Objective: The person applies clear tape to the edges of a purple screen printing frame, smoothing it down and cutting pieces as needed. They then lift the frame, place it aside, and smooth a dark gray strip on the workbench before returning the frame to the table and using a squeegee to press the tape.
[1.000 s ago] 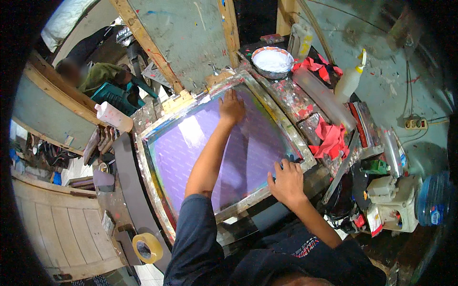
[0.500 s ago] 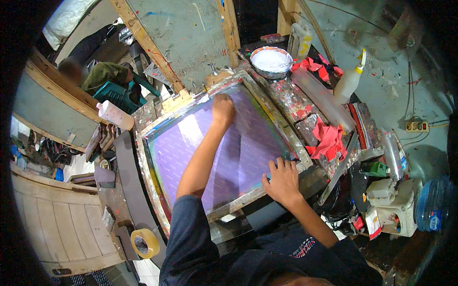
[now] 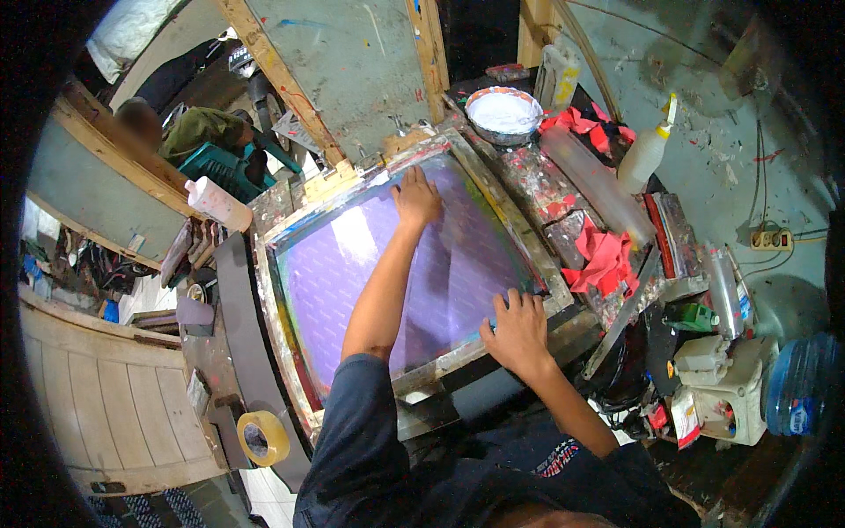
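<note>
My right hand [image 3: 519, 339] rests loose on the wooden frame [image 3: 440, 370], likely steadying its near edge, while my left hand [image 3: 417, 199] (fingers spread, nothing grasped) lies on the purple panel [image 3: 453, 273] inside, perhaps keeping it flat, a white-filled bowl [image 3: 503, 137] beyond.

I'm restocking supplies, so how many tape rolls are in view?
1: a round roll of yellowish clear tape, lower left, left of the paint-stained wooden frame. Others may be hidden in the clutter.
</note>
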Available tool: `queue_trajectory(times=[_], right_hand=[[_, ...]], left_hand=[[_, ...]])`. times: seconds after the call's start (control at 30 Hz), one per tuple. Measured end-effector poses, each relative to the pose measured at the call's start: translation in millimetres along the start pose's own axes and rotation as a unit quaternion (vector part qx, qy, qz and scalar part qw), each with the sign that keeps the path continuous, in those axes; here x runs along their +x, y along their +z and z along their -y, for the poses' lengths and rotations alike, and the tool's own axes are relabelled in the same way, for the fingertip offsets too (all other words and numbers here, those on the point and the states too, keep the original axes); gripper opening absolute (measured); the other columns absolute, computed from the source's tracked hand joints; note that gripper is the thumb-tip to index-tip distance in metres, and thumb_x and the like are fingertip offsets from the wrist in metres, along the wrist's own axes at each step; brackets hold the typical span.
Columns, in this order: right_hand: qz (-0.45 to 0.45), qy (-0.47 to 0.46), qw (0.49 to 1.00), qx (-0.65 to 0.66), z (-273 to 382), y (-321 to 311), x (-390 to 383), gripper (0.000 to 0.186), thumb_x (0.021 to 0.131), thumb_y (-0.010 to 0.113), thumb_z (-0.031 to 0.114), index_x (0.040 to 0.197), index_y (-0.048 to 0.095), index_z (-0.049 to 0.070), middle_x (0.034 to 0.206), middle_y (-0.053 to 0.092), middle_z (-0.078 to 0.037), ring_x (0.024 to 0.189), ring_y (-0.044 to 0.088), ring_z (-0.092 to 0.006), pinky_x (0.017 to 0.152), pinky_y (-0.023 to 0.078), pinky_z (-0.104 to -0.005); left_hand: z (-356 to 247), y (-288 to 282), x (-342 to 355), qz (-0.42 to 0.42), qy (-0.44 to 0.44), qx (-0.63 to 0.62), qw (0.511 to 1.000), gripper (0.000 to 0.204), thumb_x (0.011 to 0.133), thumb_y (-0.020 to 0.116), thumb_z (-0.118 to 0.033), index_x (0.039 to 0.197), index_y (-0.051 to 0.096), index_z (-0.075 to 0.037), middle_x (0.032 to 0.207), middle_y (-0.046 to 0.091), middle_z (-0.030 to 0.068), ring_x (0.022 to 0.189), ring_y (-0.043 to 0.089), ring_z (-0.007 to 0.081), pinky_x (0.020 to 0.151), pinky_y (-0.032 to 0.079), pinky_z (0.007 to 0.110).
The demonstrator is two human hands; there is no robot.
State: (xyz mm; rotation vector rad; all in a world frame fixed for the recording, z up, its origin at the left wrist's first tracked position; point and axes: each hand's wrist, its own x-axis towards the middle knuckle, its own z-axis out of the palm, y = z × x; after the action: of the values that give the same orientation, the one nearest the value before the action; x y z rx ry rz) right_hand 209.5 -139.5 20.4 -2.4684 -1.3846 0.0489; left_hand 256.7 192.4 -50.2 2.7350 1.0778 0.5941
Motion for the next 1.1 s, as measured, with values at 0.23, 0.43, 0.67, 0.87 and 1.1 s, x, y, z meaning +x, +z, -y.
queue_trajectory(times=[0.23, 0.43, 0.67, 0.87, 1.1], right_hand=[[0.003, -0.009, 1.0, 0.011, 4, 3, 2, 0.04, 0.083, 0.065, 0.032, 0.109, 0.063, 0.001, 0.109, 0.059, -0.019, 0.103, 0.057, -0.0373, 0.096, 0.042, -0.0493], [0.021, 0.005, 1.0, 0.01, -3, 2, 5, 0.042, 0.082, 0.064, 0.032, 0.11, 0.063, 0.001, 0.109, 0.059, -0.019, 0.103, 0.056, -0.0376, 0.097, 0.041, -0.0498], [-0.019, -0.011, 1.0, 0.014, -1, 7, 2, 0.034, 0.079, 0.064, 0.028, 0.101, 0.062, 0.002, 0.104, 0.059, -0.019, 0.099, 0.056, -0.0369, 0.092, 0.042, -0.0502], [-0.042, -0.016, 0.999, 0.028, -7, 12, 1, 0.035, 0.078, 0.065, 0.028, 0.101, 0.061, 0.002, 0.103, 0.058, -0.02, 0.095, 0.056, -0.0383, 0.09, 0.042, -0.0512], [-0.031, -0.001, 0.999, 0.022, -4, 8, 4, 0.034, 0.078, 0.065, 0.028, 0.1, 0.062, 0.002, 0.104, 0.058, -0.019, 0.098, 0.056, -0.0379, 0.092, 0.042, -0.0517]], left_hand=[[13, -14, 30, -0.077, 0.053, -0.056, 0.994, 0.042, 0.09, 0.057, -0.019, 0.127, 0.057, 0.0, 0.126, 0.059, 0.0237, 0.117, 0.056, 0.0406, 0.099, 0.044, 0.05], [-2, -32, 29, -0.19, 0.167, -0.019, 0.967, 0.035, 0.078, 0.073, -0.01, 0.111, 0.065, -0.001, 0.109, 0.063, 0.0191, 0.107, 0.058, 0.036, 0.091, 0.046, 0.046], [21, -37, 65, -0.134, 0.14, -0.015, 0.981, 0.034, 0.075, 0.082, -0.021, 0.102, 0.068, -0.005, 0.102, 0.065, 0.0151, 0.104, 0.059, 0.0372, 0.088, 0.048, 0.047], [44, -40, 83, -0.042, 0.242, -0.062, 0.967, 0.03, 0.081, 0.077, -0.02, 0.104, 0.067, -0.003, 0.104, 0.066, 0.0193, 0.1, 0.062, 0.0421, 0.086, 0.05, 0.049], [56, -50, 85, -0.011, 0.291, -0.028, 0.956, 0.04, 0.072, 0.078, -0.004, 0.11, 0.066, -0.006, 0.109, 0.065, 0.0171, 0.108, 0.059, 0.0393, 0.092, 0.05, 0.046]])
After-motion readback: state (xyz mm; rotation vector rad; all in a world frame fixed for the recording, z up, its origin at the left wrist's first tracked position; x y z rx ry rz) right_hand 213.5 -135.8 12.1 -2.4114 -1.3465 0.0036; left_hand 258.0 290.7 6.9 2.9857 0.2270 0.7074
